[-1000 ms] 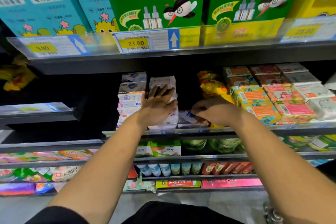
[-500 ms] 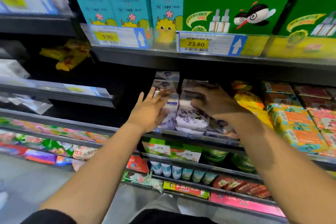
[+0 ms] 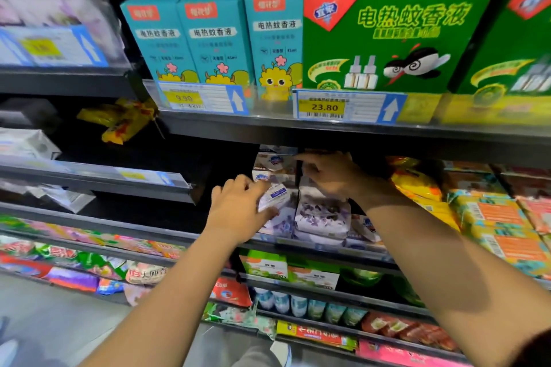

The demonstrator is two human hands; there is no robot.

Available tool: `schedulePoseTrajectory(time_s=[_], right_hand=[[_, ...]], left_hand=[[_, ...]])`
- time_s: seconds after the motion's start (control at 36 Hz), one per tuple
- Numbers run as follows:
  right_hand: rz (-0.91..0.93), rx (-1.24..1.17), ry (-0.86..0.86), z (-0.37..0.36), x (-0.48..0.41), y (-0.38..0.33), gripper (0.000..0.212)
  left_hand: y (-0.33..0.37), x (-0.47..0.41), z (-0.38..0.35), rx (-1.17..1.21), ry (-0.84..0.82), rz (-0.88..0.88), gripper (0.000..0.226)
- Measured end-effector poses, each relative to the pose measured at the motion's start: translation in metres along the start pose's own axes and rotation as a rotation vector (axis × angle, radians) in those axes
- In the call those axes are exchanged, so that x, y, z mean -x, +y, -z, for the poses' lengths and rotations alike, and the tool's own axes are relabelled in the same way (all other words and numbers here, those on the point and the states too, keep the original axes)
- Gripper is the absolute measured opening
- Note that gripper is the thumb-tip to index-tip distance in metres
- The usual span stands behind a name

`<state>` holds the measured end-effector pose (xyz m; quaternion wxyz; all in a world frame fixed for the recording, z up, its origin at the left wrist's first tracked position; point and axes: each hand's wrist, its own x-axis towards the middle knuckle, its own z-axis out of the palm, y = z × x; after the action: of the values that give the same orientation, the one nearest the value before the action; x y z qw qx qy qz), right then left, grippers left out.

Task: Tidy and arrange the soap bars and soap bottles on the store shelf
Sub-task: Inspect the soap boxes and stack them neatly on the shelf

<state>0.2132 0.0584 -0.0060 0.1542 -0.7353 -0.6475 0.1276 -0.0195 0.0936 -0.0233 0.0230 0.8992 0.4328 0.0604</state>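
In the middle of the frame, a white soap box (image 3: 276, 196) with a blue label is gripped by the left hand (image 3: 238, 211). The fingers are curled over its left end and the thumb is pressed along its lower edge. The box is held tilted, just in front of the stack of white soap boxes (image 3: 272, 162).

The right hand (image 3: 329, 177) is placed just to the right, above the stack of lavender-patterned soap packs (image 3: 323, 213). Its fingers are bent, and the fingertips (image 3: 299, 156) are brought to the top of the gap between the two stacks, close under the upper shelf (image 3: 298, 131). Whether anything is pinched there cannot be told, as that spot is dark.

Both stacks are set on the middle shelf (image 3: 328, 246), side by side at its front edge. Further right on the same shelf, yellow packs (image 3: 414, 185) are piled, and beyond them orange-labelled soap packs (image 3: 501, 217) are laid in rows towards the right edge of the frame.

Across the top of the frame, teal cartons (image 3: 208, 39) and green cartons (image 3: 387, 36) are stood upright on the upper shelf. Price tags reading 9.90 (image 3: 185, 97) and 23.80 (image 3: 325, 107) are fixed to its front rail.

In the lower centre, green-and-white boxes (image 3: 268, 268) are seen on the next shelf down. A row of small pale bottles (image 3: 298, 305) is lined up below them.
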Motion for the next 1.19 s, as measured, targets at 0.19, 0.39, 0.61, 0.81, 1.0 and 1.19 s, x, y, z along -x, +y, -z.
schedulePoseTrajectory(time_s=[0.19,0.39,0.61,0.81,1.0,1.19], right_hand=[[0.121,-0.003,-0.074,0.000,-0.004,-0.015,0.042],[0.064,-0.005,-0.021,-0.009,-0.014,-0.016,0.025],[0.020,-0.047,0.010,-0.014,-0.020,-0.020,0.035],[-0.042,-0.061,-0.057,-0.015,-0.025,-0.021,0.066],[-0.080,-0.058,-0.099,-0.009,-0.027,-0.023,0.074],[-0.108,-0.233,0.133,-0.018,-0.017,-0.012,0.067]], left_hand=[[0.007,0.010,0.003,0.013,-0.002,0.148,0.056],[0.006,0.009,0.006,0.122,-0.033,0.202,0.052],[0.004,0.003,0.011,0.203,-0.045,0.264,0.055],[0.002,0.000,0.006,0.266,-0.063,0.319,0.078],[0.004,-0.002,0.012,0.274,-0.112,0.315,0.059],[-0.001,-0.002,0.017,0.250,-0.122,0.285,0.060]])
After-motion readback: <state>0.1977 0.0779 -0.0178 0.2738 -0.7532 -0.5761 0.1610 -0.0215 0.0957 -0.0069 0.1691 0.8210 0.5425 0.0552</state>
